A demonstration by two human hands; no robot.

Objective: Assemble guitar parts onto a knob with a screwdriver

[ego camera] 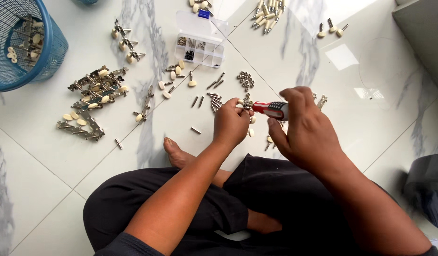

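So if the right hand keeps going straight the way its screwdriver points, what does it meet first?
The right hand aims the red-handled screwdriver leftward, so it would first meet the small metal part held at the left hand's fingertips. The tip seems to touch it already, though depth is unclear.

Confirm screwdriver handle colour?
Red with grey grip panels, held in the right hand; the screwdriver shows best in the head view.

Blue basket (53, 52) cut off by edge; organizer box (200, 45) contents unclear.
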